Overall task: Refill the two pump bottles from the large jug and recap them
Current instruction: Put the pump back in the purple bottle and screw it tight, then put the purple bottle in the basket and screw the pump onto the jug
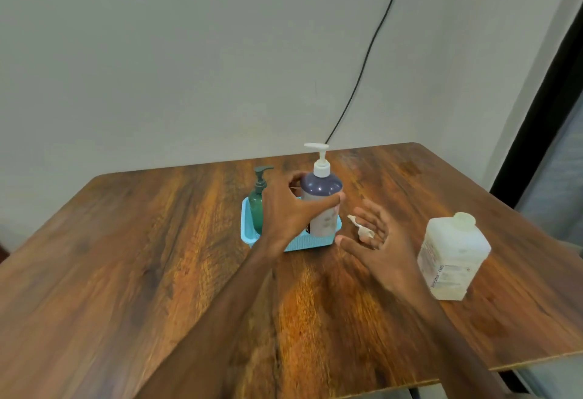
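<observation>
A dark-grained wooden bench stands against a plain pale wall, down which a black cable runs. On it a blue basket holds a green pump bottle and a taller white-pump bottle, which the left hand grips around its body. The right hand hovers open and empty, fingers spread, beside a small white scrap. The jug stands capped at the right.
</observation>
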